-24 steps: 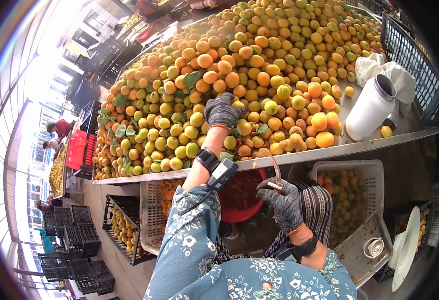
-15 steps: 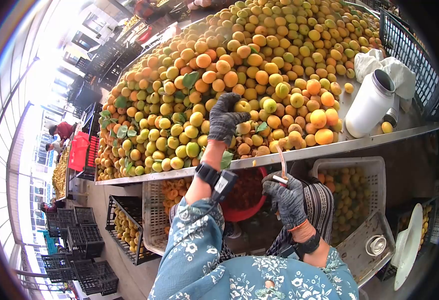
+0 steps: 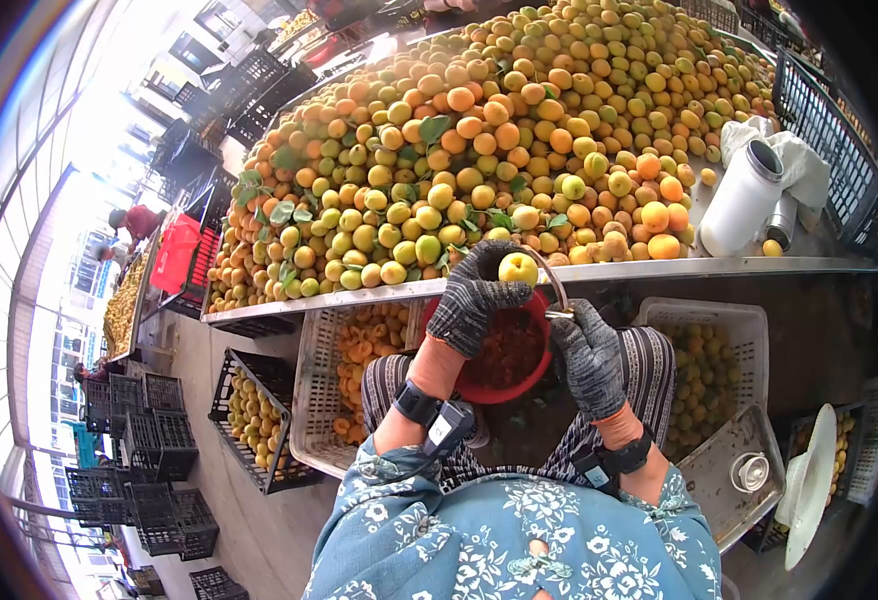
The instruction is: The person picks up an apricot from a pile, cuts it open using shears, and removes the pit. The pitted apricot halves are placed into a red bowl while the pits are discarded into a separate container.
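Note:
My left hand [image 3: 476, 300], in a dark grey knit glove, is closed on a yellow apricot [image 3: 518, 268] near the table's front edge. My right hand [image 3: 591, 360], gloved alike, grips a thin curved tool [image 3: 557, 290] whose bent strip arches up beside the fruit. Below my hands is a red basin [image 3: 504, 385] with dark reddish contents, partly hidden by my left hand. Beyond them, a big heap of yellow and orange apricots [image 3: 399, 180] covers the metal-edged table [image 3: 579, 271].
At the table's right stand a white bottle [image 3: 739, 205] and a dark crate [image 3: 824, 140]. Below are a white crate of halved fruit [image 3: 311, 400], a black crate [image 3: 259, 470], a white crate [image 3: 754, 345], a tray [image 3: 724, 490] and a straw hat [image 3: 809, 490].
My left hand has drawn back from the heap with an apricot, to just above the basin. My right hand has risen slightly, bringing the tool beside the fruit. The view has shifted slightly.

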Tool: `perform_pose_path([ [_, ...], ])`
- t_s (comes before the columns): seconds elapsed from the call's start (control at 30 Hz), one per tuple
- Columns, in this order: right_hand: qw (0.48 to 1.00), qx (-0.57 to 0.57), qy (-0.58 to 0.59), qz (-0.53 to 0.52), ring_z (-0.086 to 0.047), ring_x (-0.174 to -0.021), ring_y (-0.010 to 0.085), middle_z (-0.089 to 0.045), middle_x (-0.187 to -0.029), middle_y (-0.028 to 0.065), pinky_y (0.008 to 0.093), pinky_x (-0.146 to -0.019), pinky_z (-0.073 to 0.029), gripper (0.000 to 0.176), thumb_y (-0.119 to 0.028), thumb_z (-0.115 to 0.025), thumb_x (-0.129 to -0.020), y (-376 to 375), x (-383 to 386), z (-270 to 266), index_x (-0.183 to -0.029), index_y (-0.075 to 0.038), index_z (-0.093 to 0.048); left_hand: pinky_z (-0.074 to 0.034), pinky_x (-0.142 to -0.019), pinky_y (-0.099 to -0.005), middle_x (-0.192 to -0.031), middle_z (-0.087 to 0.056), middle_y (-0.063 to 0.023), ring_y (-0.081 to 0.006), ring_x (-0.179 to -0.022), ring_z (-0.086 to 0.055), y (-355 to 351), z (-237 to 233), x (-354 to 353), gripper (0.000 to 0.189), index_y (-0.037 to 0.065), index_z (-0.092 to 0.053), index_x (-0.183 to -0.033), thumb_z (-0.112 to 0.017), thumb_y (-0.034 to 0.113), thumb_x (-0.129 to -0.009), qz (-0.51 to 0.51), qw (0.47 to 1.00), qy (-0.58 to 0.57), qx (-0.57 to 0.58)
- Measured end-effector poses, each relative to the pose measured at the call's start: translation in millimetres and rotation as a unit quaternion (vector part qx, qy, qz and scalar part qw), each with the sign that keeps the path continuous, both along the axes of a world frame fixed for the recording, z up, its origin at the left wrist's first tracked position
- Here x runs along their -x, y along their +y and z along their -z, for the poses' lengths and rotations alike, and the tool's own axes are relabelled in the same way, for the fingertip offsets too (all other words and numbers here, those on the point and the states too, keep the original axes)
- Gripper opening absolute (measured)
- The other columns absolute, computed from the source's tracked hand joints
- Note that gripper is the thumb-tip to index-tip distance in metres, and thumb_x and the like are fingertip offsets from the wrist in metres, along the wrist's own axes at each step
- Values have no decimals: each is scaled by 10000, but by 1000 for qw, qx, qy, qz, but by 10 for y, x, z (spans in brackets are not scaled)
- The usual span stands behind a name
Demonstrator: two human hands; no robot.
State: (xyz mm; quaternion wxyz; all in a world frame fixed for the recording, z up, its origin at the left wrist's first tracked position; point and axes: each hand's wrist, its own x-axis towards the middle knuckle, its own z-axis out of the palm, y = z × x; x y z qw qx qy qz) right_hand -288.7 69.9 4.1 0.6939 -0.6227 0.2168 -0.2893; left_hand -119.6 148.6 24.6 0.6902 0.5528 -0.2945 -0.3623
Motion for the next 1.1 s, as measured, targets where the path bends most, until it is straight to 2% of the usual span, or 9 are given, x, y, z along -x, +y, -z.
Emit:
perform_pose_path([
  [0.07,990,136,6,28,-499,-599,75,-582,-695,5,243,-543,-404,185,-201,-565,-951,90,22,-118,-992,-26,-612,-514,-871,-304,-1069,-620,-61,-171,-986,-596,75,84,43,578,40,-563,-1137,-834,86,-628,4,999,37,32],
  [0.17,987,153,43,6,-513,-628,113,-584,-696,43,275,-587,-425,194,-201,-566,-950,178,74,-154,-985,-14,-603,-531,-852,-311,-1046,-604,-61,-181,-977,-603,176,61,125,653,37,-521,-1171,-863,127,-622,28,993,92,68],
  [0.3,978,205,45,10,-505,-607,129,-573,-682,73,279,-580,-426,189,-201,-561,-951,262,143,-272,-985,-20,-605,-541,-847,-332,-1044,-597,-79,-187,-977,-605,343,-117,239,564,21,-533,-1161,-821,143,-693,63,989,103,85],
  [0.5,960,264,93,10,-646,-694,217,-651,-753,151,354,-611,-470,209,-201,-556,-941,410,155,-372,-999,-4,-595,-487,-885,-327,-1054,-615,-100,-202,-973,-596,512,-218,427,531,15,-512,-1231,-723,247,-803,55,988,124,72],
  [0.6,968,243,64,6,-676,-775,292,-668,-827,192,368,-663,-497,237,-187,-546,-936,484,80,-367,-1058,10,-591,-468,-906,-304,-1071,-604,-76,-178,-997,-581,509,-139,503,487,19,-495,-1252,-660,281,-876,31,992,73,102],
  [0.67,975,218,13,25,-617,-855,433,-626,-888,258,438,-708,-495,281,-180,-551,-920,544,36,-385,-1157,-29,-565,-455,-913,-283,-1070,-598,-51,-158,-1008,-568,511,-179,618,433,29,-485,-1261,-597,284,-929,-52,994,62,67],
  [0.9,968,247,50,14,-632,-844,409,-641,-894,238,432,-705,-504,349,-204,-558,-916,599,-20,-210,-1231,-51,-552,-470,-900,-295,-1051,-610,-47,-161,-974,-577,576,-11,584,350,43,-550,-1188,-590,281,-935,-29,976,181,117],
  [0.97,949,299,85,57,-631,-815,409,-636,-879,240,445,-686,-499,339,-227,-565,-911,613,-52,-105,-1202,-53,-568,-501,-866,-305,-1034,-627,-65,-180,-934,-599,537,58,653,331,36,-572,-1153,-607,271,-922,-57,917,376,124],
  [1.1,937,324,124,40,-625,-787,417,-632,-845,237,464,-670,-490,313,-241,-565,-908,564,-58,-62,-1160,-55,-580,-519,-826,-310,-1019,-632,-72,-184,-902,-608,535,74,663,359,35,-574,-1144,-614,312,-919,-55,917,386,90],
])
